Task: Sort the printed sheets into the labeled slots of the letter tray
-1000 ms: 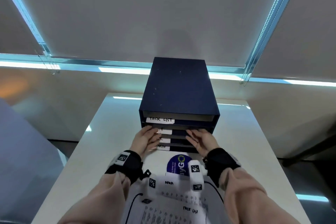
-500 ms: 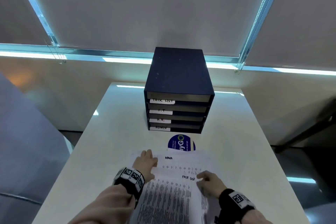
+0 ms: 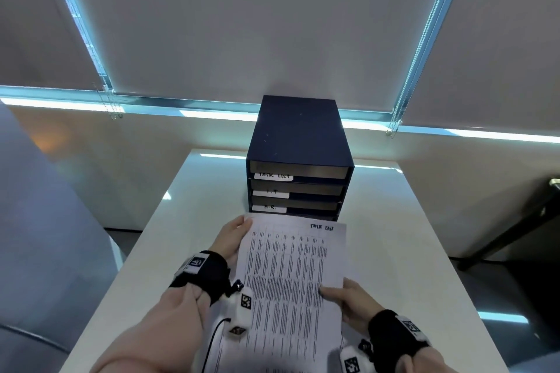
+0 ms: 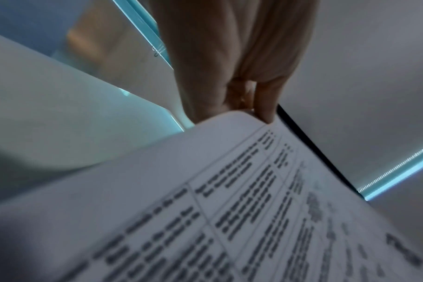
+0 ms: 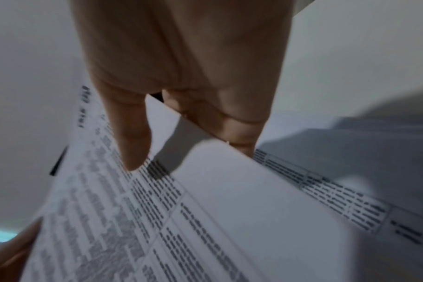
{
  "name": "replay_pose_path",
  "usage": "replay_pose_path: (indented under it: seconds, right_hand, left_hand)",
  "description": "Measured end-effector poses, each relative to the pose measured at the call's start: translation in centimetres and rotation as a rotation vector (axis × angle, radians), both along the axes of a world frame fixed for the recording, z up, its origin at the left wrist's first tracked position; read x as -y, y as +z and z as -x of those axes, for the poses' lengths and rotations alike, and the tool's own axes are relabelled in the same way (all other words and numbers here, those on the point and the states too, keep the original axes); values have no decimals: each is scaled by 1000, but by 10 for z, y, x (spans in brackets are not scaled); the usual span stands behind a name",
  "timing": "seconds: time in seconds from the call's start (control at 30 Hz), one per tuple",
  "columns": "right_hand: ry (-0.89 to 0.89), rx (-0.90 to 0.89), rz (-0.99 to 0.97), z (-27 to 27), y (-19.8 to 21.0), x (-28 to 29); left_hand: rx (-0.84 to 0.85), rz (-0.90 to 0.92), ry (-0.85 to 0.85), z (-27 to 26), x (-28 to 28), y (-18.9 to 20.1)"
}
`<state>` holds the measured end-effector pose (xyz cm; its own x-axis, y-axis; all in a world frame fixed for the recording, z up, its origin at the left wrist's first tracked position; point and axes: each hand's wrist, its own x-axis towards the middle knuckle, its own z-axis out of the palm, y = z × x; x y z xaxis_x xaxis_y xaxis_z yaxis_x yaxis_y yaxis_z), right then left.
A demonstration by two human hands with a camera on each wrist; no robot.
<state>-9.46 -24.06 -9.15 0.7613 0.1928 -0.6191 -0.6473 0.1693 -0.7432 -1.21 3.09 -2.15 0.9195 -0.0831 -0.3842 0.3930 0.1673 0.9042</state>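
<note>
A printed sheet [image 3: 291, 275] headed "TASK LIST" is being held above the table [image 3: 394, 236], just before the letter tray [image 3: 298, 157]. Its left edge is being gripped by the left hand [image 3: 231, 241]; its right edge is being pinched by the right hand [image 3: 353, 301].

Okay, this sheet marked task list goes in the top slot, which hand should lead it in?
Probably the left hand: it grips the sheet at its far corner, nearest the TASK LIST slot. The right hand pinches the near right edge, better for steadying.
</note>
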Motion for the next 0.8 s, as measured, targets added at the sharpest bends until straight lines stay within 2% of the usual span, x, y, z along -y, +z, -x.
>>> replay_pose_path:
  seconds: [0.07,0.47,0.6,0.67,0.8]
  right_hand:
    - [36,31,-44,2,11,-7]
    - [55,50,-32,3,14,-13]
    - [-14,126,79,12,10,-17]
    - [-75,175,113,13,24,-21]
    - [-156,174,81,-21,38,-4]
  left_hand:
    - [-3,11,60,-5,0,2]
    - [-4,-15,42,-9,-5,-4]
    - [-3,4,101,-12,-6,-3]
    - [1,15,119,-17,-5,-1]
    - [-10,-4,46,-25,3,9]
